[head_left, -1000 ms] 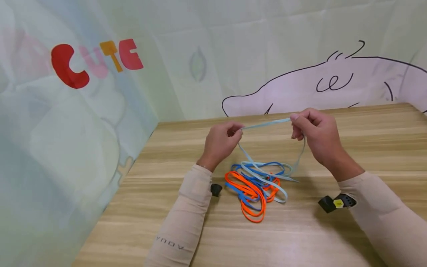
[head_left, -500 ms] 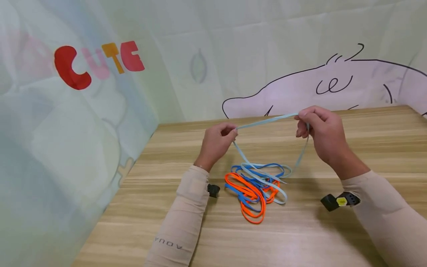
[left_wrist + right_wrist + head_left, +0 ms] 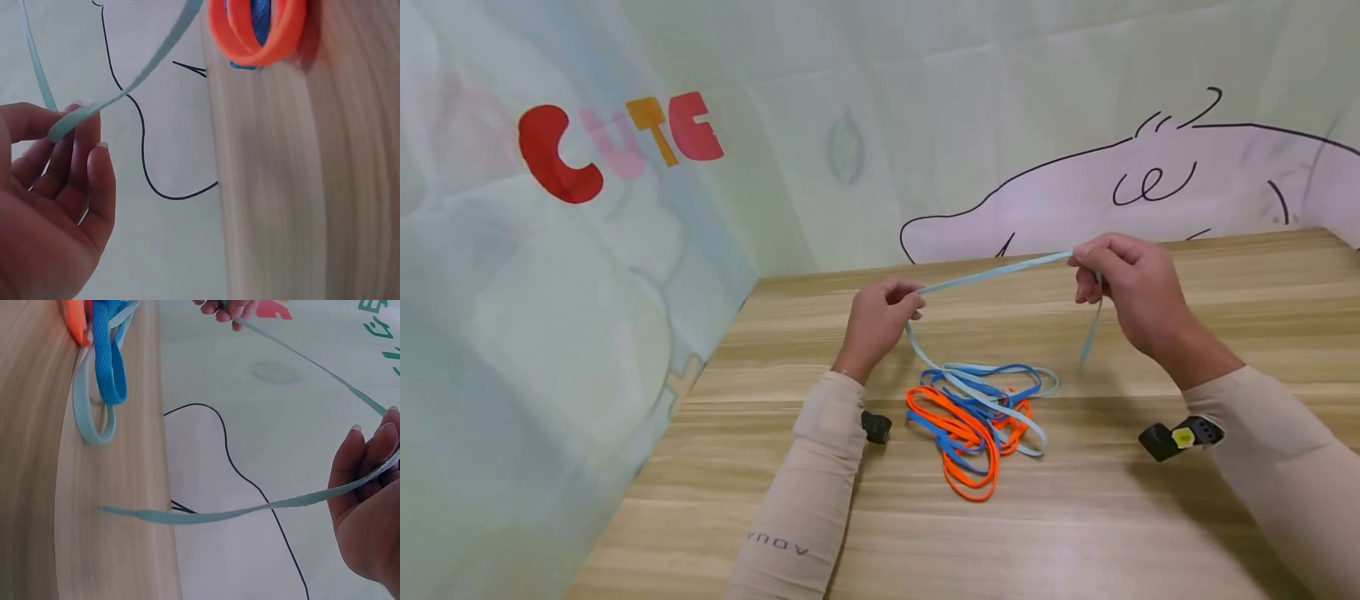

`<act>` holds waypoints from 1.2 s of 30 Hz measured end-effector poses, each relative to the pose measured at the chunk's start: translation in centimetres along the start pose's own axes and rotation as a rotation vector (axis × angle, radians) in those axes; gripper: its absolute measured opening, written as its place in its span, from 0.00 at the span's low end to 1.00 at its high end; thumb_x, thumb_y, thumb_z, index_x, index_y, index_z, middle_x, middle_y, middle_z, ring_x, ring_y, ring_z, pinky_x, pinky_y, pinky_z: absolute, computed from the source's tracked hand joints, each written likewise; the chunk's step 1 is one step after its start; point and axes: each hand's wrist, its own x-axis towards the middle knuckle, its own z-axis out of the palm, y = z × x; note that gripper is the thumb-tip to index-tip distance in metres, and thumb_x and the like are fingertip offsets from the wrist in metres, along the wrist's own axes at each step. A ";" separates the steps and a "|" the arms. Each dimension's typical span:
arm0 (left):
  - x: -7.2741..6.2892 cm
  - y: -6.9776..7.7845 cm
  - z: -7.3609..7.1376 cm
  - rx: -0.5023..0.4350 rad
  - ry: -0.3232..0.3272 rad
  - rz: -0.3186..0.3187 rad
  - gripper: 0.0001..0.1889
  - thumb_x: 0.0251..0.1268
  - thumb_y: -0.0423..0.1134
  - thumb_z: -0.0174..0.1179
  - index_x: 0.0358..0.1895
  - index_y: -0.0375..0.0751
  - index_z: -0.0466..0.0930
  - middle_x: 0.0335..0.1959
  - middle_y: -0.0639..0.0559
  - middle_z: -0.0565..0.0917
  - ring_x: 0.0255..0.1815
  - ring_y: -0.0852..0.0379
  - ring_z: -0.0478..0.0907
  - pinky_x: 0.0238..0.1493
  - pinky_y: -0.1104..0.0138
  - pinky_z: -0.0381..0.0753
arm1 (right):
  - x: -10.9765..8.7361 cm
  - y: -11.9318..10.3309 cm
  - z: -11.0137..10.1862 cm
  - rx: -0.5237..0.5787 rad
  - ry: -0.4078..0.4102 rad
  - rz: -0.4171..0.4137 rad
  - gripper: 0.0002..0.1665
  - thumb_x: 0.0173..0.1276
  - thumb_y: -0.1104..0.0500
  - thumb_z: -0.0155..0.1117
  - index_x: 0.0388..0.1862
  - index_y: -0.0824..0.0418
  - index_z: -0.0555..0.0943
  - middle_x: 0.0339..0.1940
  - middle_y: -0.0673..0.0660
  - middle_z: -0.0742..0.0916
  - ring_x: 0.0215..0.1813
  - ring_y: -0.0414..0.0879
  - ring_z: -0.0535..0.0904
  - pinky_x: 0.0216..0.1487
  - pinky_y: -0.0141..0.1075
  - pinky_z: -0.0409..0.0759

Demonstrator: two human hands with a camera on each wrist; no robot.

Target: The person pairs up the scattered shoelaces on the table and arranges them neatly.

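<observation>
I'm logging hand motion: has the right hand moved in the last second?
Yes: in the head view the right hand has shifted right, judged against the unmoved orange lace.

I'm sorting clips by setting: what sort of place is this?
Probably an indoor tabletop workspace: a wood-grain table, with CUTE lettering and a cartoon drawing on the wrinkled sheeting bordering it.

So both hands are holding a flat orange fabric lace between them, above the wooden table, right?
Not orange: the head view shows the flat pale blue fabric lace held between the left hand and right hand. The rest is right.
</observation>
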 end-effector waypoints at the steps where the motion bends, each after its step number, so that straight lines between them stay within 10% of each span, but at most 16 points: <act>1: 0.0 -0.1 -0.1 -0.008 -0.001 -0.005 0.09 0.71 0.35 0.60 0.48 0.39 0.86 0.36 0.49 0.86 0.34 0.55 0.84 0.38 0.60 0.83 | 0.1 0.0 -0.1 -0.033 -0.001 0.000 0.14 0.77 0.59 0.58 0.35 0.69 0.82 0.20 0.56 0.79 0.25 0.48 0.74 0.34 0.32 0.78; 36: 0.9 -2.1 -4.1 -0.295 -0.082 -0.178 0.14 0.75 0.40 0.59 0.55 0.35 0.81 0.42 0.44 0.85 0.40 0.52 0.83 0.52 0.56 0.82 | 1.8 0.5 -3.7 -0.277 -0.010 0.083 0.15 0.75 0.53 0.63 0.38 0.65 0.85 0.22 0.53 0.83 0.28 0.44 0.78 0.36 0.29 0.80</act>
